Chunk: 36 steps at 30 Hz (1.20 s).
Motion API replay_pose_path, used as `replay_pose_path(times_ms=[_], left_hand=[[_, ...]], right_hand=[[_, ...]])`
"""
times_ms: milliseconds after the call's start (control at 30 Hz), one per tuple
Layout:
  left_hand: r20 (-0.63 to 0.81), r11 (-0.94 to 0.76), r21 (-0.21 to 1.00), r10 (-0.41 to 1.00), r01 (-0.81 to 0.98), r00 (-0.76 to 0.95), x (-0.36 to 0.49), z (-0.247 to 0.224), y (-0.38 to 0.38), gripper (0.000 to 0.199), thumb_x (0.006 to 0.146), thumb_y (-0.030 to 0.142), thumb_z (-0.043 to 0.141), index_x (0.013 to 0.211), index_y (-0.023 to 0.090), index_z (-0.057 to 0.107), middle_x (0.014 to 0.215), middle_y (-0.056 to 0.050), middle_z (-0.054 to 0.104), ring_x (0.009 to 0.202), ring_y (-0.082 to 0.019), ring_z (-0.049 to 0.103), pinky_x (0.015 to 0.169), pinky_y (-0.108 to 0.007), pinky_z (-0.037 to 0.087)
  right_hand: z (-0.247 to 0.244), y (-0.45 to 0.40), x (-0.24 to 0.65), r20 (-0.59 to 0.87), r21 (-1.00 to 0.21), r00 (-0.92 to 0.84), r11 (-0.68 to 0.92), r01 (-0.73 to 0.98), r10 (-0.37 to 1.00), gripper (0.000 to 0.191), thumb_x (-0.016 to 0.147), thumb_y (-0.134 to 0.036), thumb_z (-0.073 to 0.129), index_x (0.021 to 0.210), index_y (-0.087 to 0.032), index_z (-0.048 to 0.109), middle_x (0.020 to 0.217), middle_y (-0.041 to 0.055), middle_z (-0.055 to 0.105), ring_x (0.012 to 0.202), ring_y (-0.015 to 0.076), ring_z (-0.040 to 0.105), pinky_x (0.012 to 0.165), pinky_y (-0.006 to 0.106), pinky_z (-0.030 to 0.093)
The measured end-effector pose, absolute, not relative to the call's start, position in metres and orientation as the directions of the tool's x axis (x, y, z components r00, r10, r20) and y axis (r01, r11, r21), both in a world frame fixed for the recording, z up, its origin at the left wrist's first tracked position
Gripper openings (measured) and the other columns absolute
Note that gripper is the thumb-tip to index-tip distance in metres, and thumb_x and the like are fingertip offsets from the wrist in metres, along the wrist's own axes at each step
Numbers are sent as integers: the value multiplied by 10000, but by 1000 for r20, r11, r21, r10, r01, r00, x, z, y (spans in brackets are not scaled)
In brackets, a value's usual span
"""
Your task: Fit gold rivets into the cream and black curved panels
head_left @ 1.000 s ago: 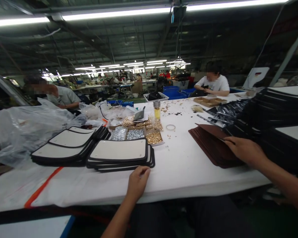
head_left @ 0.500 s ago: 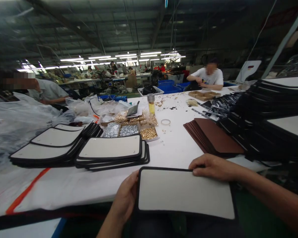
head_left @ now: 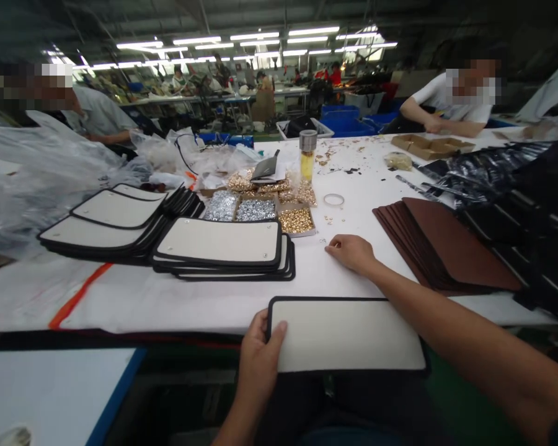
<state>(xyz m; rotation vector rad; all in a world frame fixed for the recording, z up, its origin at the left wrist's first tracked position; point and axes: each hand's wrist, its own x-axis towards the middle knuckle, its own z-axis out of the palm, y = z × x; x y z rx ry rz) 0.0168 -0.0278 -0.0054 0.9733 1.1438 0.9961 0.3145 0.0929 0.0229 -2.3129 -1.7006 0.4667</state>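
Note:
My left hand (head_left: 263, 350) grips the left end of a pale panel with a black border (head_left: 344, 336), its thumb on the panel's face. The panel lies over my lap at the table's front edge. Beyond it, my right hand (head_left: 351, 253) is over the white table with fingers curled together near small loose metal pieces (head_left: 323, 240). Whatever those fingers hold, if anything, is too small to make out. Left of that hand sit a stack of bordered panels (head_left: 218, 241) and a box of gold fasteners (head_left: 296, 220).
Silver fasteners (head_left: 255, 209) lie beside the gold ones, with a jar (head_left: 307, 158) behind. Another panel stack (head_left: 102, 229) and plastic bags (head_left: 41, 179) are at the left. Brown panels (head_left: 460, 241) lie at the right. Two people sit across the table.
My right hand has let go of the panel's top edge and moved forward over the table. My left thumb now shows on the panel's face. The view has shifted.

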Motion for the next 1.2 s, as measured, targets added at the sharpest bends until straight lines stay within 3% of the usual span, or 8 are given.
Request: replay_pose_path(times_ms=[333, 567, 767, 867, 900, 967, 1033, 1200], left_hand=[[-246, 256, 963, 962, -79, 116, 19, -11, -31, 374, 904, 435, 718, 1167, 172, 678, 1139, -109, 794, 968, -249, 755, 847, -335, 589], [-208, 204, 978, 963, 43, 173, 13, -8, -32, 263, 896, 365, 712, 1063, 166, 674, 1009, -88, 802, 874, -234, 755, 731, -301, 584], [-75, 35, 981, 975, 188, 209, 3, -7, -39, 213, 912, 318, 723, 1078, 191, 687, 932, -36, 786, 843, -204, 731, 737, -286, 564], [26, -82, 959, 979, 271, 204, 0, -6, -46, 78, 903, 240, 725, 965, 201, 699, 819, 3, 728, 739, -165, 668, 680, -257, 513], [68, -128, 948, 975, 291, 211, -2, -5, -49, 27, 901, 206, 716, 916, 203, 693, 814, 7, 715, 740, -158, 659, 692, -257, 508], [162, -232, 920, 959, 316, 235, -4, -1, -56, 87, 898, 140, 687, 845, 207, 671, 860, 1, 717, 803, -158, 670, 758, -269, 516], [254, -334, 883, 931, 331, 263, -6, 4, -62, 132, 881, 93, 682, 829, 212, 662, 925, -10, 731, 876, -166, 683, 816, -287, 524], [463, -583, 718, 808, 380, 365, -6, 17, -73, 240, 822, 5, 726, 898, 220, 651, 969, -30, 745, 916, -180, 669, 846, -314, 540]], right_hand=[[18, 96, 320, -75, -361, 307, -313, 878, 949, 356, 935, -555, 617, 1076, -275, 786, 1115, 48, 788, 1011, 264, 695, 811, 347, 488], [12, 97, 318, 14, -430, 301, -266, 862, 953, 267, 964, -439, 676, 1025, -190, 750, 999, 55, 762, 948, 222, 695, 904, 414, 531], [43, 54, 302, 125, -621, 142, -34, 783, 982, 170, 931, -320, 669, 959, -199, 785, 901, 43, 788, 823, 200, 712, 782, 316, 549], [55, -7, 274, 198, -699, -45, 173, 694, 979, 149, 932, -370, 721, 918, -239, 790, 1095, 42, 784, 932, 188, 727, 793, 282, 571], [55, -29, 264, 247, -726, -194, 314, 612, 949, 131, 961, -327, 699, 932, -244, 796, 1222, 59, 756, 945, 178, 730, 778, 273, 577], [48, -68, 243, 291, -719, -362, 452, 528, 885, 141, 986, -214, 657, 979, -247, 795, 1402, 81, 678, 799, 114, 719, 727, 249, 586], [36, -95, 226, 338, -708, -356, 484, 514, 871, 174, 977, -138, 646, 1011, -233, 787, 1445, 111, 645, 750, 97, 713, 721, 246, 607], [14, -117, 213, 541, -666, -190, 554, 499, 820, 136, 942, -107, 714, 998, -203, 792, 1191, 113, 727, 1085, 202, 747, 913, 286, 644]])
